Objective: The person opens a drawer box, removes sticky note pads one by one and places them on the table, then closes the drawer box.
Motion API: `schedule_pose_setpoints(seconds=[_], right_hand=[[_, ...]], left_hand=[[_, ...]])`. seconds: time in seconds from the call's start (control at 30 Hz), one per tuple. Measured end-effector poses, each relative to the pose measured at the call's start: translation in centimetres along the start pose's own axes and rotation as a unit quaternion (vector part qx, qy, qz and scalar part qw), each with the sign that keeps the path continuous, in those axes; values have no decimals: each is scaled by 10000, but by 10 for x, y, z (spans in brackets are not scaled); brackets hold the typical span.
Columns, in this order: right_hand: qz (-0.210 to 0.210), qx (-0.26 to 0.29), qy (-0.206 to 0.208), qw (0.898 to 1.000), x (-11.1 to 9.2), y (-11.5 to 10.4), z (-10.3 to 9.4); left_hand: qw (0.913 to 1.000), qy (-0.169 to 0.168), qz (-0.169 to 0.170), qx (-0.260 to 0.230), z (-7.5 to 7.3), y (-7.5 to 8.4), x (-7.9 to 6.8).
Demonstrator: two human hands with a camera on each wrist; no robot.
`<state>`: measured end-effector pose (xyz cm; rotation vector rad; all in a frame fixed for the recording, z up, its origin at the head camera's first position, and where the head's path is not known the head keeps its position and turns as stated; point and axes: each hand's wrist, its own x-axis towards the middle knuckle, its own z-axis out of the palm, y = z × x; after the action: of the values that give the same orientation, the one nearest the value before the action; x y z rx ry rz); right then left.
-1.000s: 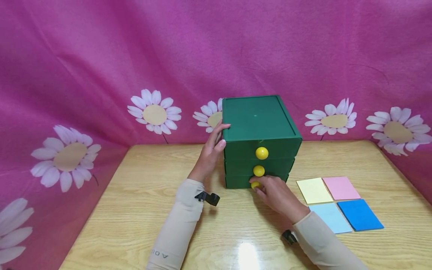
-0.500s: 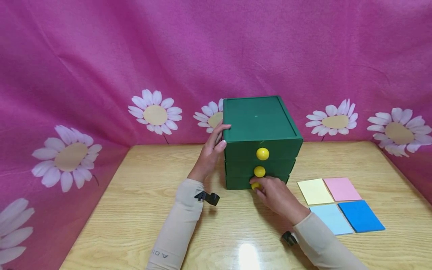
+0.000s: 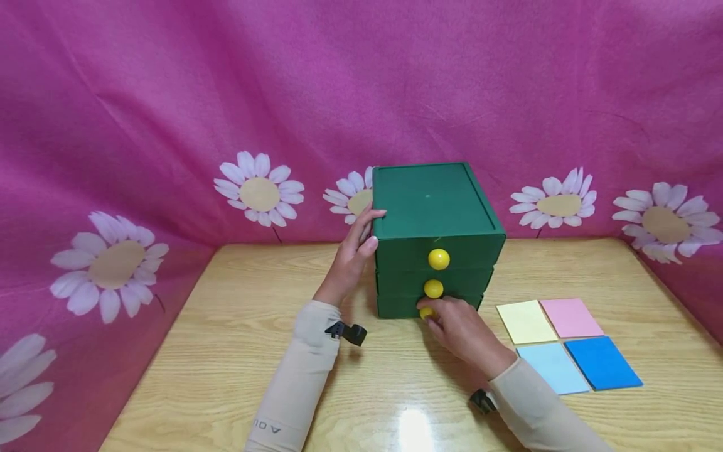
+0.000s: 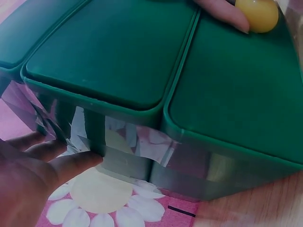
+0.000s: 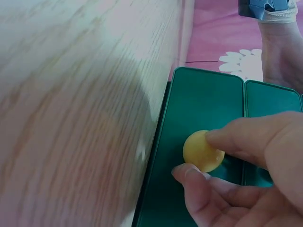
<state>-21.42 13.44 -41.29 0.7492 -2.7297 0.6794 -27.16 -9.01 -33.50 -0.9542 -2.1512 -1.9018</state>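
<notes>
A green three-drawer box (image 3: 432,201) stands on the wooden table, its drawers all closed, each with a round yellow knob. My right hand (image 3: 465,329) pinches the bottom drawer's yellow knob (image 5: 201,150) between thumb and finger, which the right wrist view shows closely. Against the box's left side rests my left hand (image 3: 353,254), fingers extended and the fingertips at the top edge. In the left wrist view the left fingers (image 4: 75,163) lie along the clear side wall of the box. The middle knob (image 3: 433,288) and top knob (image 3: 439,259) are untouched.
Right of the box lie four-square sticky pads: yellow (image 3: 526,321), pink (image 3: 572,317), light blue (image 3: 553,367) and dark blue (image 3: 603,362). A pink cloth with daisies (image 3: 361,81) hangs behind the wooden table (image 3: 237,376).
</notes>
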Motion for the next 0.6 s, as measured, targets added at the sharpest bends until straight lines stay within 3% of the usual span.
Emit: schedule_pose_setpoints(seconds=[0.07,0.33,0.47,0.6], right_hand=[[69,96,-132,9998,0,0,-3],[214,453,-531,9973,-3,1,-16],[504,474,-618,9957,-9,2,-27],[598,313,-501,9965,-18,3,-38]], left_hand=[[10000,-15,19,-10,1,-2,0],[9997,103,-32,209,-7,-38,-2],[9929,201,-193,1153,-16,-38,-14],[9723,231,-301,2308,-24,-34,-27]])
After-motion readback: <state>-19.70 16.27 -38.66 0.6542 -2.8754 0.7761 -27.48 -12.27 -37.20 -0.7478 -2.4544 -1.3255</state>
